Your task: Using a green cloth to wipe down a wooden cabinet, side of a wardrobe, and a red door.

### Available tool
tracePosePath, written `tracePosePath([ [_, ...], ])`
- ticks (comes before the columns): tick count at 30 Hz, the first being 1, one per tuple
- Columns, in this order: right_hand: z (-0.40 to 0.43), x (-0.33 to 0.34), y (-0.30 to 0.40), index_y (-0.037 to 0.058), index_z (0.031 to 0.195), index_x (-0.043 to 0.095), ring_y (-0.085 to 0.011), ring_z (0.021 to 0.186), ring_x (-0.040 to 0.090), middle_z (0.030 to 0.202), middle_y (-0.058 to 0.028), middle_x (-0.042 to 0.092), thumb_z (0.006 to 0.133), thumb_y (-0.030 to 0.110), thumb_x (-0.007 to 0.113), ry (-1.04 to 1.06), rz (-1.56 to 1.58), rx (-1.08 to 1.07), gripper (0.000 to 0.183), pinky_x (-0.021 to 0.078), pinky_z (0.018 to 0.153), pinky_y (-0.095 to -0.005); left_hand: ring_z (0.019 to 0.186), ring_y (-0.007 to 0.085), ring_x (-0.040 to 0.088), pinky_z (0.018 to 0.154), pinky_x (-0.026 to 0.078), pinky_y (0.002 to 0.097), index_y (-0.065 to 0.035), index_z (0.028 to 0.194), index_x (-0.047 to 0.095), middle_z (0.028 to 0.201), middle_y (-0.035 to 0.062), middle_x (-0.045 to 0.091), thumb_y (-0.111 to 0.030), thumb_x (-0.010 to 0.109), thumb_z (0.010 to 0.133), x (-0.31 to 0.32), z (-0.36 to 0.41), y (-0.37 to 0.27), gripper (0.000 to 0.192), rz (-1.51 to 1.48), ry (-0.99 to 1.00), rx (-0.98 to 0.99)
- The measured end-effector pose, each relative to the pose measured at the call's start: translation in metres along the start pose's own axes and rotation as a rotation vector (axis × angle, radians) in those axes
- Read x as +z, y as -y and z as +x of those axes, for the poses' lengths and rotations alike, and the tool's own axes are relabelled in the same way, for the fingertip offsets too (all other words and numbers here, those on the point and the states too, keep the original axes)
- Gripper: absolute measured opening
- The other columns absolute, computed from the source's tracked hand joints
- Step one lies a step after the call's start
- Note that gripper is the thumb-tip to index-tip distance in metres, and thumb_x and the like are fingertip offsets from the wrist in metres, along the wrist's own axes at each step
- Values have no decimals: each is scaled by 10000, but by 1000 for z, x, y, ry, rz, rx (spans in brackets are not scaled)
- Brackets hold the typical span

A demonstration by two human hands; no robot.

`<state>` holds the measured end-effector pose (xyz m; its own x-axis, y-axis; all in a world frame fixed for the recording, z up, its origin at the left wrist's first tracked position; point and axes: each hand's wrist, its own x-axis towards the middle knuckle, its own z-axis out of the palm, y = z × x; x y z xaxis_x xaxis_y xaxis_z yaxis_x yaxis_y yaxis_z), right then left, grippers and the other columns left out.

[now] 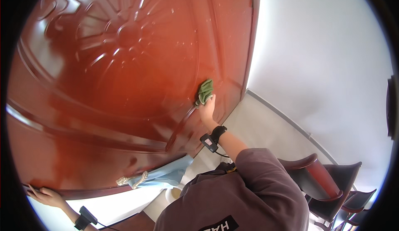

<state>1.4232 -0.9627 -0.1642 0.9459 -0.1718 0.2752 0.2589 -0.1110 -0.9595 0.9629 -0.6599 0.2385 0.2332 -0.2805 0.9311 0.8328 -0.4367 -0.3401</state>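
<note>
A green cloth (205,91) is bunched under the fingers of my right hand (207,108). That hand presses it to the glossy red-brown door (149,84), beside a raised curved moulding. My left hand (46,196) is at the door's edge at lower left, fingers spread and touching it; whether it grips the edge is unclear. Between the two hands, an ornate metal door handle (139,180) has a light-blue cloth (170,174) draped by it. Raised spokes around a round centre (128,34) decorate the upper panel, and small pale specks dot the surface.
To the right of the door is a white wall (314,50) with a grey baseboard (280,114). Dark wooden chairs (324,181) stand behind me at lower right. A pale bucket (172,194) is on the floor, partly hidden by my body. Cabled devices are strapped to both wrists.
</note>
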Motion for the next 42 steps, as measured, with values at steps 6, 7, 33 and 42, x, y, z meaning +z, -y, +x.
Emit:
tracePosePath([
  [6, -84, 19, 37, 2, 1008, 538, -405, 892, 513, 1086, -176, 437, 694, -79, 526, 62, 0, -7, 325, 446, 769, -418, 1264, 395, 329, 1024, 300, 447, -111, 1304, 462, 1386, 225, 324, -221, 366, 907, -6, -1, -14, 423, -191, 30, -2],
  [7, -99, 21, 45, 3, 1015, 535, -407, 905, 510, 1099, -176, 431, 694, -83, 521, 94, -16, 32, 333, 444, 775, -421, 1278, 391, 305, 1033, 283, 446, -120, 1314, 450, 1399, 219, 303, -242, 382, 915, -10, -1, -12, 422, -207, 75, 30],
  [33, -346, 74, 265, -89, 934, 470, -410, 773, 579, 1061, -222, 322, 701, -158, 466, 461, 142, -68, 243, 510, 662, -418, 1237, 322, 389, 996, 327, 428, -198, 1224, 555, 1368, 94, 404, -222, 508, 884, -22, 4, 6, 344, -405, -106, 125],
  [42, -327, 73, 273, 72, 1189, 482, -367, 903, 509, 1051, -185, 408, 678, -37, 559, 802, -81, -574, 528, 479, 731, -413, 1242, 310, 386, 988, 338, 420, -211, 1202, 573, 1357, 90, 424, -204, 519, 861, -15, -2, 10, 345, -402, -81, 120],
])
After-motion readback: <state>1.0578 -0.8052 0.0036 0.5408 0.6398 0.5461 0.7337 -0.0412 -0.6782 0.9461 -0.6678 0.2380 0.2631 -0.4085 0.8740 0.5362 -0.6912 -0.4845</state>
